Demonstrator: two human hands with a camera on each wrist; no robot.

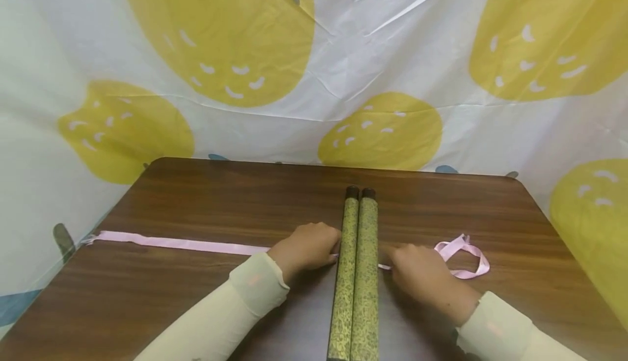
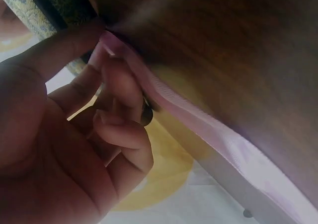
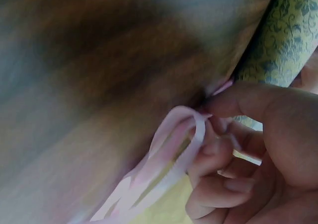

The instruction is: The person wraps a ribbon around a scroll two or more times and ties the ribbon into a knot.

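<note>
Two patterned green-gold rolls with dark end caps, looking like the halves of a scroll, lie side by side: the left roll (image 1: 346, 274) and the right roll (image 1: 366, 274). A pink ribbon (image 1: 196, 245) stretches across the table and appears to pass beneath them. Just left of the rolls, my left hand (image 1: 310, 246) pinches the ribbon between thumb and finger, as the left wrist view shows. On the other side my right hand (image 1: 426, 276) pinches the ribbon close to the right roll. Beyond that hand the ribbon's loose end (image 1: 481, 263) lies in a loop.
The brown wood-grain table (image 1: 221, 197) has rounded far corners. A white cloth (image 1: 275, 132) with large yellow lemons hangs behind it and at both sides. The ribbon's left end (image 1: 90, 239) looks frayed and reaches the table's left edge.
</note>
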